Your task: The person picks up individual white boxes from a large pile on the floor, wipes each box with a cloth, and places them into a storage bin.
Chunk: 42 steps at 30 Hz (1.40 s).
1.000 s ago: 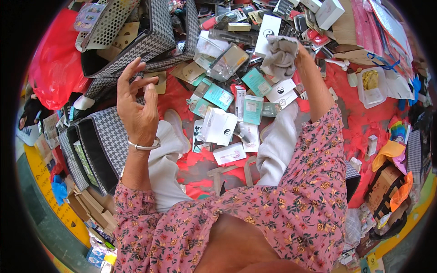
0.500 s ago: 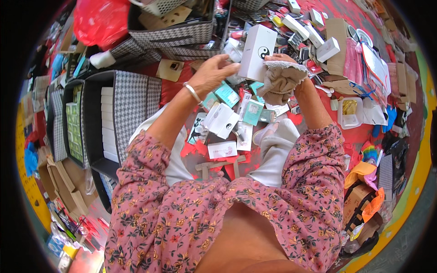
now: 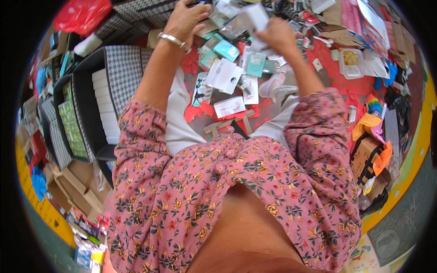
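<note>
My right hand (image 3: 280, 37), a little blurred, is closed at the right edge of a white box (image 3: 255, 18) at the top of the view. The far end of that box is partly out of the picture. My left hand (image 3: 184, 22), with a silver bangle on its wrist, is apart from the box, its fingers spread and nothing in them. Below the hands lies a pile of small boxes: teal boxes (image 3: 226, 50), a white box with a black round emblem (image 3: 224, 75) and a flat white box (image 3: 229, 107).
On the left stand dark houndstooth bins (image 3: 122, 77) holding white boxes (image 3: 104, 104) and green boxes (image 3: 71, 119). A red plastic bag (image 3: 82, 16) lies at the far left. To the right are a clear tub (image 3: 351, 63), cardboard and coloured cloth (image 3: 368, 125).
The view has shifted, so the scene sits higher. The grey-brown cloth that was at my right hand no longer shows. My left hand has drawn away from the white box, leftward.
</note>
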{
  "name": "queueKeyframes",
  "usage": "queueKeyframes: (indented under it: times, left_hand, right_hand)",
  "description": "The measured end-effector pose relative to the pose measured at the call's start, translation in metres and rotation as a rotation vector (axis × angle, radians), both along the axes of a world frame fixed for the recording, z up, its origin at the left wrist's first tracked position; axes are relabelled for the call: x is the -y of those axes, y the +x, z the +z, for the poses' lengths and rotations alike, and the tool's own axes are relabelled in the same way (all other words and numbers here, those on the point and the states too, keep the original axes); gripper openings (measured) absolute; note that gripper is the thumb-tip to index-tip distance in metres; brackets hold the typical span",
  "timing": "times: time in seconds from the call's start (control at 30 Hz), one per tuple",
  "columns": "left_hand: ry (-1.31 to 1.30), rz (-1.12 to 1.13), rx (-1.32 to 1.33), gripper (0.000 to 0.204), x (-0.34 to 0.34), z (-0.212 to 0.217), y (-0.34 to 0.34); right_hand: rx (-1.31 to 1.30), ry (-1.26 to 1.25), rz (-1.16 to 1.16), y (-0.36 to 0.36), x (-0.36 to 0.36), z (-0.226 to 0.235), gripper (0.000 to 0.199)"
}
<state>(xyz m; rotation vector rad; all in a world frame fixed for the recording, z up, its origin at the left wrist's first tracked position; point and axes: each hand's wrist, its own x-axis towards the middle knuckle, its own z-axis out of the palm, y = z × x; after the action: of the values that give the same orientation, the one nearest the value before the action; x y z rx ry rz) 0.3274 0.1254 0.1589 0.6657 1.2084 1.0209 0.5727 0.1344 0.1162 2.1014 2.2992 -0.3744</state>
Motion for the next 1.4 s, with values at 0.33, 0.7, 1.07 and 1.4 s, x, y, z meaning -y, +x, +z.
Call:
queueKeyframes:
  times: [0.33, 0.7, 1.07, 1.4]
  left_hand:
    - [-0.061, -0.055, 0.015, 0.049, 0.008, 0.020, -0.005]
    - [-0.081, -0.006, 0.037, 0.049, 0.000, 0.020, -0.001]
    - [0.272, -0.348, -0.497, 0.036, 0.007, -0.021, 0.053]
    - [0.204, -0.191, 0.999, 0.034, -0.062, -0.101, -0.051]
  right_hand:
    - [0.024, -0.265, 0.010, -0.039, 0.060, -0.111, 0.021]
    - [0.088, -0.289, 0.131, -0.045, 0.063, -0.179, 0.019]
    - [-0.598, -0.376, 0.317, 0.019, -0.016, -0.122, 0.029]
    - [-1.817, -0.370, -0.850, 0.100, -0.010, -0.013, 0.037]
